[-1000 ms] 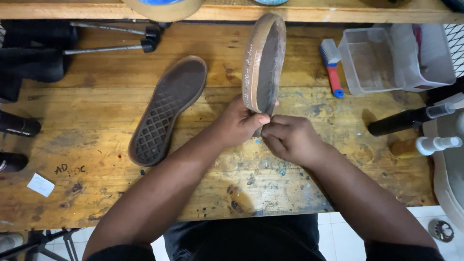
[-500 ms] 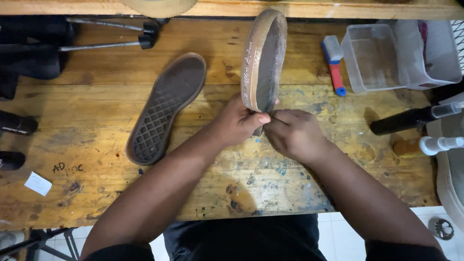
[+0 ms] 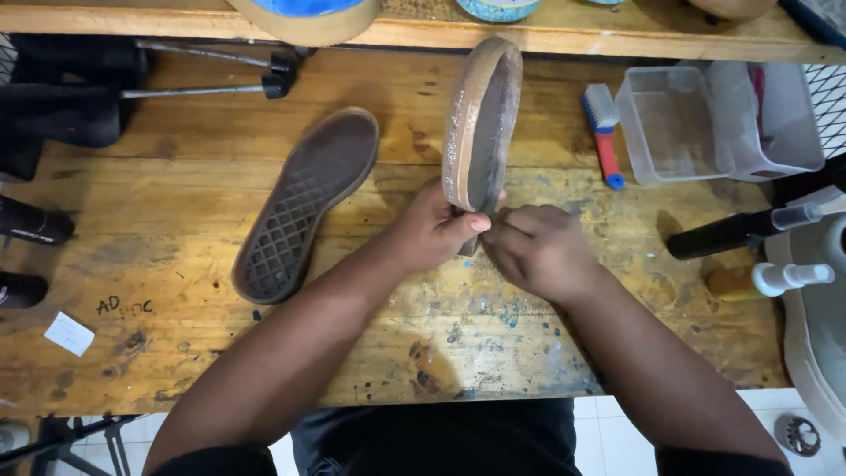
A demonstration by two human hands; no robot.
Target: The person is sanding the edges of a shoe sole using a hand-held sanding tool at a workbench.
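My left hand (image 3: pixel 434 227) grips the near end of a brown rubber shoe sole (image 3: pixel 480 119), which stands on its edge over the wooden workbench (image 3: pixel 176 220) with its far end pointing away from me. My right hand (image 3: pixel 539 250) is closed at that same near end, its fingers pinching the sole's rim beside the left thumb. A second sole (image 3: pixel 304 203) lies flat on the bench to the left, its diamond tread facing up.
A red and blue brush (image 3: pixel 604 132) and clear plastic tubs (image 3: pixel 696 123) sit at the back right. Bottles (image 3: pixel 749 229) lie at the right edge. Black tools (image 3: pixel 62 88) and metal rods fill the back left. A paper scrap (image 3: pixel 69 333) lies near the front left.
The upright sole and both hands have held nearly the same place. Only the view has shifted slightly.
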